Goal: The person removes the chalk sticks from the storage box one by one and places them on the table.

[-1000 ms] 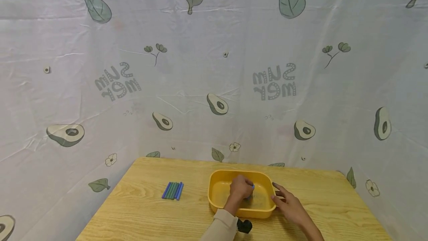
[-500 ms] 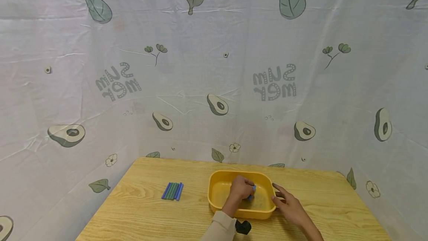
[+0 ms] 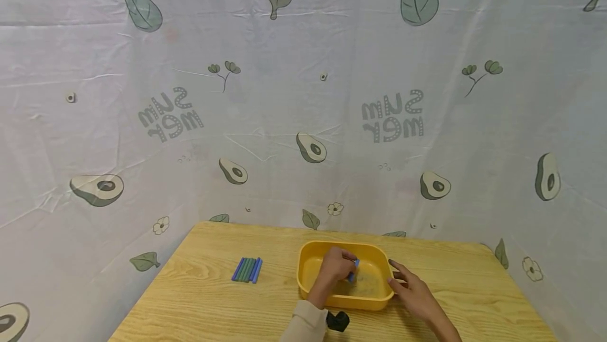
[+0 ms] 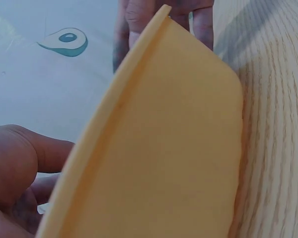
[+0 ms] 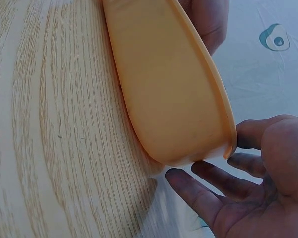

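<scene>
In the head view, my left hand [image 3: 338,264] reaches down inside the yellow basin [image 3: 303,292], its fingers curled about a slim blue stick [image 3: 356,264]. Part of the stick is hidden by the fingers. My right hand [image 3: 413,292] is at the basin's right end, thumb at the rim and fingers spread along the outside. In the right wrist view, these fingers [image 5: 193,193] are loosely extended against the end wall. The left wrist view shows mostly the basin's outer wall [image 4: 174,129], with the left hand [image 4: 15,173] partly behind the rim.
Left of the basin, several blue and green sticks [image 3: 247,270] lie side by side on the wooden table [image 3: 199,300]. A printed curtain [image 3: 265,110] hangs behind the table. Bluish marks [image 3: 364,281] show on the basin floor.
Inside the basin, my left hand has shifted slightly to the left with the blue stick, which shows more now. The right hand keeps its place at the basin's end.
</scene>
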Demonstrator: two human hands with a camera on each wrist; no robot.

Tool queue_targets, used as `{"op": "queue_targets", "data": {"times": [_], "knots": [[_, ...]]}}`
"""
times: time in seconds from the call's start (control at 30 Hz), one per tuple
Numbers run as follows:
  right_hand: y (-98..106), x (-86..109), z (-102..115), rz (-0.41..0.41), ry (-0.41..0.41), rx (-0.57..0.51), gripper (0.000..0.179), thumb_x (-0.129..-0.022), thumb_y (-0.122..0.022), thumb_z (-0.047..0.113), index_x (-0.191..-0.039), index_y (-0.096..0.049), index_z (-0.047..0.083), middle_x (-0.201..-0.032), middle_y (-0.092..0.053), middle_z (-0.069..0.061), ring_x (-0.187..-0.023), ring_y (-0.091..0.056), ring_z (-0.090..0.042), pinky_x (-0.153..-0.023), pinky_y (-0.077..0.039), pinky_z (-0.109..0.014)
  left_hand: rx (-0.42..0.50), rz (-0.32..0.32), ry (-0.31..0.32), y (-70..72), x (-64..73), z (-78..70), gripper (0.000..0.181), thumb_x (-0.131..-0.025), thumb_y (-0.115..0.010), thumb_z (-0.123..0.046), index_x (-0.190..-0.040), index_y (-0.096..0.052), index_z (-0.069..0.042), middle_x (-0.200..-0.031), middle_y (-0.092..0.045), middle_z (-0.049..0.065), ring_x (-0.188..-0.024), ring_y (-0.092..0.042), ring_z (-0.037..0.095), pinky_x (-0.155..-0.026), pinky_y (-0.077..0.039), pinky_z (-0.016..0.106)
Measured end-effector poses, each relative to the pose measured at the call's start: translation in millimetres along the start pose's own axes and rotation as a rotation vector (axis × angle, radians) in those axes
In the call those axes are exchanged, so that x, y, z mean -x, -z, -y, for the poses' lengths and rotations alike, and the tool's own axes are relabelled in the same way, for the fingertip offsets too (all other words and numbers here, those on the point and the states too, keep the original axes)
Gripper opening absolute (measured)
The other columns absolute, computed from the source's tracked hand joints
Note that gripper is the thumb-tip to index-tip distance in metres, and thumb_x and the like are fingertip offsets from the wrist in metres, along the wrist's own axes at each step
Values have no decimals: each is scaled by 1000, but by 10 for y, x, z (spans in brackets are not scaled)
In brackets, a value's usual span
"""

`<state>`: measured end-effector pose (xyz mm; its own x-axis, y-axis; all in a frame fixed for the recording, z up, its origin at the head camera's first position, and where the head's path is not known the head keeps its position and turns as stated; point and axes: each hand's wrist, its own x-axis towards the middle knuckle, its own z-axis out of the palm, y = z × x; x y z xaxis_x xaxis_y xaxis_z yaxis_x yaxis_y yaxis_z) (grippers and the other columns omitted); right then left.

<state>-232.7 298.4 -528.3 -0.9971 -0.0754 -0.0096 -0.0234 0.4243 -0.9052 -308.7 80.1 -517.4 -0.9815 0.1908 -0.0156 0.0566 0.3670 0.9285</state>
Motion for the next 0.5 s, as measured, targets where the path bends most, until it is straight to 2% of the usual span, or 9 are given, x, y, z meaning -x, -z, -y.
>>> {"op": "queue_targets", "data": {"times": [0.27, 0.5], "knots": [[0, 17, 22, -1, -14, 3, 64, -112, -57, 19, -165, -31, -8, -148, -52, -42, -123, -69, -47, -84, -66, -40, 52, 37, -42, 175, 65, -36, 25, -92, -71, 1, -115, -80, 2, -102, -78, 12, -70, -66, 15, -62, -58, 28], [7, 11, 27, 12, -9, -16, 65, -113, -56, 19, -165, -28, -9, -149, -51, -43, -123, -69, -47, -85, -66, -40, 96, 70, -74, 379, 94, -108, 28, -94, -66, 3, -120, -78, 7, -108, -76, 18, -68, -62, 15, -63, -57, 30]]}}
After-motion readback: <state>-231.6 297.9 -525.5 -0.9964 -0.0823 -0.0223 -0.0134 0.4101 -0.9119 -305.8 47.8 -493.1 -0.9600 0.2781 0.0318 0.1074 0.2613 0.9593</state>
